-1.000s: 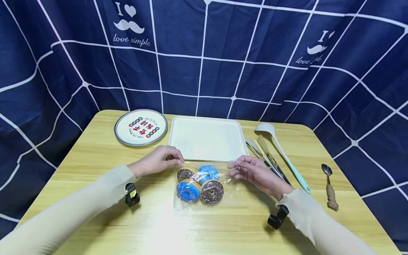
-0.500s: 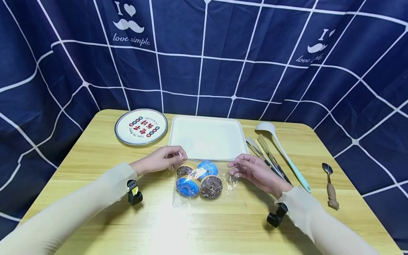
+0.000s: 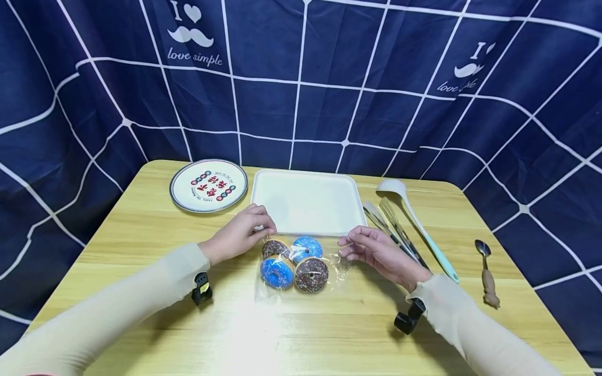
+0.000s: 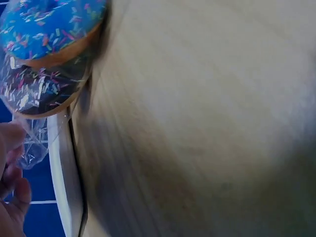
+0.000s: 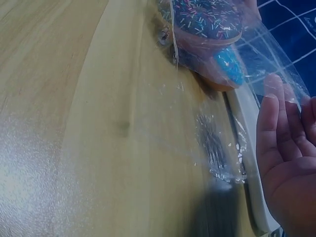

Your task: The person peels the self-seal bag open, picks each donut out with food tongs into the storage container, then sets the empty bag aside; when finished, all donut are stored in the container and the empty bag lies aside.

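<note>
A clear plastic bag (image 3: 336, 277) in the middle of the head view holds two blue donuts and two brown ones, all with sprinkles. The front blue donut (image 3: 277, 272) sits beside the front brown donut (image 3: 312, 274); another blue donut (image 3: 307, 249) and a brown donut (image 3: 275, 248) lie behind them. My left hand (image 3: 242, 232) pinches the bag's far left corner, and the gathered film (image 4: 34, 148) shows at its fingertips in the left wrist view. At the far right corner, my right hand (image 3: 376, 250) holds the film between thumb and fingers.
Right behind the bag lies a white tray (image 3: 308, 203). A printed plate (image 3: 209, 186) is at the back left. To the right are a ladle (image 3: 418, 227), a whisk (image 3: 395, 222), another long-handled utensil (image 3: 376, 215) and a spoon (image 3: 487, 274). A blue checked curtain (image 3: 263, 109) surrounds the table.
The bag with its donuts has shifted slightly away from me, toward the tray. My left hand has moved a little right and farther forward; my right hand has barely moved.
</note>
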Demonstrator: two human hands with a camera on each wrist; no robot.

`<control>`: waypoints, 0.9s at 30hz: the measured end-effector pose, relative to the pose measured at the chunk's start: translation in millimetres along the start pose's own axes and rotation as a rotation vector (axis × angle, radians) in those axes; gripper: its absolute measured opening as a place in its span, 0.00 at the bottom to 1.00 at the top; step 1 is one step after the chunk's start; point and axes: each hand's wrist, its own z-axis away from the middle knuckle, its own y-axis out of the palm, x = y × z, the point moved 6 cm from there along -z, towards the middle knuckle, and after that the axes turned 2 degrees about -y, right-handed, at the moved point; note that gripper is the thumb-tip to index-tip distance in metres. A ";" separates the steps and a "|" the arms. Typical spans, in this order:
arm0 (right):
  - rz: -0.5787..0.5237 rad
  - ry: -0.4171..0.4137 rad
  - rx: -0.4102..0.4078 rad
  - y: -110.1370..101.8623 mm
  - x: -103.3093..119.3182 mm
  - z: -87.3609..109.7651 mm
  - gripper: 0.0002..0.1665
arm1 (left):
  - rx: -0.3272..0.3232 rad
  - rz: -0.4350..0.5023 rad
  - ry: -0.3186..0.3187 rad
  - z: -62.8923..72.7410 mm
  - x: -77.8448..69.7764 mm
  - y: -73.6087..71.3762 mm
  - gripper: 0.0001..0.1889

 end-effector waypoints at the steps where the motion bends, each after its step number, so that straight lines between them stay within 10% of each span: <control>1: 0.004 0.002 -0.005 -0.4 -0.3 -0.1 0.10 | -0.009 -0.021 0.022 0.2 -1.8 -0.5 0.04; 20: 0.019 -0.021 -0.036 -1.2 5.3 -1.6 0.14 | 0.013 0.037 0.052 -1.0 -0.7 2.2 0.11; 27: 0.207 -0.057 -0.160 -27.9 21.9 4.5 0.16 | 0.017 0.068 0.042 -2.4 1.0 3.2 0.12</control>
